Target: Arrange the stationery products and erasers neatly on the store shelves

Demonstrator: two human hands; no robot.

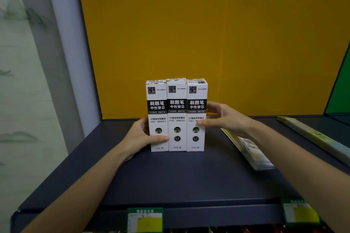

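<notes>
white, black-banded boxes (pixel 176 115), yellow back panel (pixel 208 34), dark, perhaps navy shelf (pixel 189 176)

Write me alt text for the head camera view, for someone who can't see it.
Two bare hands steady three upright white refill boxes standing side by side on a dark shelf against a yellow back panel; the left hand holds the left box, the right hand the right one. Flat packets lie to the right.

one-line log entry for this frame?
stage: squaring up | left hand: on left refill box | right hand: on right refill box | boxes: three upright, touching
</notes>
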